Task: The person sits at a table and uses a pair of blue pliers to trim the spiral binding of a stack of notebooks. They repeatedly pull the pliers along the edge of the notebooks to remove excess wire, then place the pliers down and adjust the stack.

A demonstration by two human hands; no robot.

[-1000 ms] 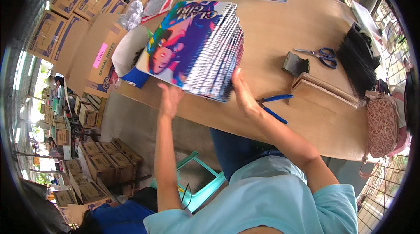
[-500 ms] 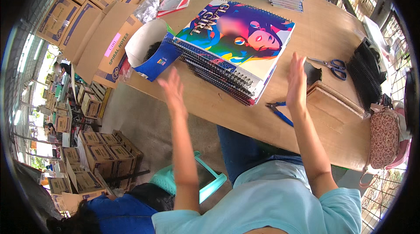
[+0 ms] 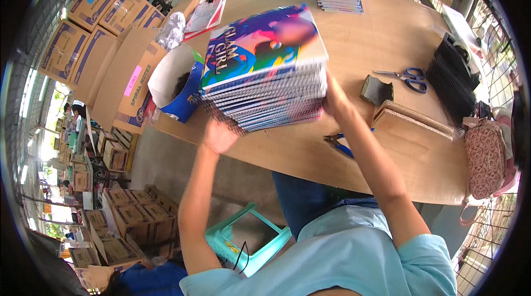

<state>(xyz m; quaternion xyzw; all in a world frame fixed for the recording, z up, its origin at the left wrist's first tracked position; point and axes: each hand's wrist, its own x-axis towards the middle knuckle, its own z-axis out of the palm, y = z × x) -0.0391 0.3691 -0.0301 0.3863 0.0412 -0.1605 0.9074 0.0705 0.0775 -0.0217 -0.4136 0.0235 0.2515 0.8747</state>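
One blocky, glossy wirebound nbk stack (image 3: 268, 77) is clasped in L hand (image 3: 221, 136) & R hand (image 3: 336, 97) grip.

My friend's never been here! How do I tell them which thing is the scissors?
Find the big light-brown table, then look along its right side for the ridged black pile. Just left of that pile, above the flat brown slab in the picture, lie the scissors. Unlike the pliers by the right forearm, they have dark-blue finger loops and long silver blades.
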